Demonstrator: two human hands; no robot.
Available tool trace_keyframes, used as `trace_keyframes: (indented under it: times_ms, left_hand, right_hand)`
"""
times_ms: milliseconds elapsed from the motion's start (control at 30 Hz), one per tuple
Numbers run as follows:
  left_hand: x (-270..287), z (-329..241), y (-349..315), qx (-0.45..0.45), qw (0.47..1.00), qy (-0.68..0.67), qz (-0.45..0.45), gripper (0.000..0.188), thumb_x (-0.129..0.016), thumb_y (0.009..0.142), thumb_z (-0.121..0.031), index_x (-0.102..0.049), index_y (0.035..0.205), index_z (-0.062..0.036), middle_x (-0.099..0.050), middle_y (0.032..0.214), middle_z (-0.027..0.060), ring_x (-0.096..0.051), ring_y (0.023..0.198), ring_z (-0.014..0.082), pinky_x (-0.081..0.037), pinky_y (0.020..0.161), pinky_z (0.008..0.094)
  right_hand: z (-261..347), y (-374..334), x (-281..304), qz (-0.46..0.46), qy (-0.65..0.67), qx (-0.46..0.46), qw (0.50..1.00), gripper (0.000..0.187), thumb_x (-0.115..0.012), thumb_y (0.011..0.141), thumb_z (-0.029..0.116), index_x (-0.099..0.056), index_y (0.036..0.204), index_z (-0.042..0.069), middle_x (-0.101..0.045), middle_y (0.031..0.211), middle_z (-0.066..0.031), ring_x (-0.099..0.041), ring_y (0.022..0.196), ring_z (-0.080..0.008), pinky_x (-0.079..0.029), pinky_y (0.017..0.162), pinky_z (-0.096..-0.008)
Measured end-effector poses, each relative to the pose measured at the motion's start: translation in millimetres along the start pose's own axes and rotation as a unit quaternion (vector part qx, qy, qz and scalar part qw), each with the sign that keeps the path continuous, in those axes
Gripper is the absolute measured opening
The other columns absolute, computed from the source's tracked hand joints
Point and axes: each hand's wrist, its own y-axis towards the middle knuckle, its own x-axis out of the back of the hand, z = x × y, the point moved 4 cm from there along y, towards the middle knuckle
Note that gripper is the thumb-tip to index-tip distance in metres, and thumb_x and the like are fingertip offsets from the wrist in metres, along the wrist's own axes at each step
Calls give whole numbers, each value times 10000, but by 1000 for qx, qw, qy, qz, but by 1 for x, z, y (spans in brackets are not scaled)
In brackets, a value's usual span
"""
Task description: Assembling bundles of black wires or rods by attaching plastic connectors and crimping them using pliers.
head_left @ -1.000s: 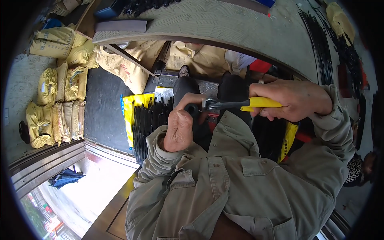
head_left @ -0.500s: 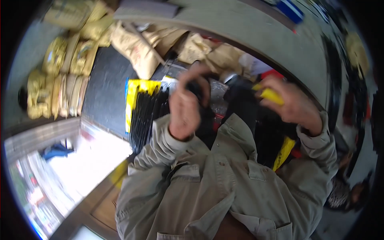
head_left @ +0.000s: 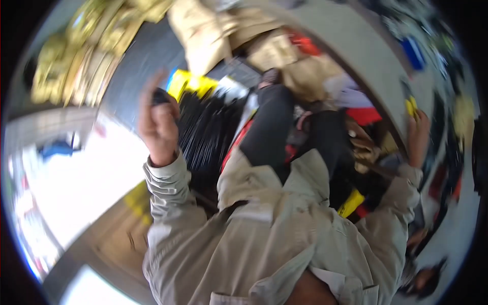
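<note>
My left hand [head_left: 160,129] is raised at the left, fingers curled round a small black thing [head_left: 161,96] whose kind is too blurred to tell. Below and right of it lies a thick stack of thin black plastic-looking strips [head_left: 209,129], with yellow packaging [head_left: 195,85] at its far end. Out at the far right, over the grey surface, my right hand [head_left: 419,133] grips a small yellow-handled tool [head_left: 410,105]. Its dark narrow tip points away from me, and motion blur hides the exact kind.
Brown paper sacks [head_left: 201,38] and a red and white bag [head_left: 363,114] lie ahead, inside a dark raised edge [head_left: 356,71]. Yellow-wrapped bundles [head_left: 66,66] are stacked at the far left. A blue box [head_left: 413,52] stands at the upper right. Another person [head_left: 427,279] is at the lower right.
My hands have parted from in front of my lap: the left went left with the black thing, the right went far right with the yellow-handled tool. The view has also shifted.
</note>
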Motion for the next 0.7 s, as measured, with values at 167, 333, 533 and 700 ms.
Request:
trace_keyframes:
  times_ms: [167, 333, 533, 700]
  left_hand:
    - [-37, 229, -71, 94, 952, 204, 208, 425, -497, 881, -221, -440, 1242, -4, -503, 1188, 232, -465, 1111, 372, -356, 949, 384]
    - [-103, 216, -86, 101, 903, 367, 197, 708, -538, 819, -421, -248, 1369, -83, -451, 1210, 248, -456, 1065, 413, -363, 882, 475]
    - [-167, 149, -80, 9, 931, 250, 268, 611, -593, 794, -327, -380, 1284, -33, -492, 1138, 237, -466, 1034, 400, -346, 875, 479]
    - [-222, 84, -104, -102, 918, 151, 353, 475, -608, 781, -249, -485, 1181, -25, -522, 1105, 210, -464, 1070, 374, -331, 904, 455]
  right_hand:
    - [-72, -33, -10, -45, -38, -148, 987, 442, -623, 795, 270, -500, 1114, -10, -506, 1119, -202, -488, 1048, -332, -383, 895, -368]
    - [-134, -73, 8, -39, -242, -298, 923, 546, -591, 795, 378, -461, 1165, -2, -513, 1124, -182, -493, 1045, -342, -412, 862, -389]
    - [-153, -63, -4, -30, -192, -415, 889, 531, -604, 773, 366, -498, 1123, -19, -550, 1086, -184, -534, 990, -361, -439, 827, -397]
    - [-178, -56, -3, 5, -41, -482, 875, 421, -639, 719, 305, -587, 980, -22, -599, 967, -207, -578, 899, -344, -461, 753, -398]
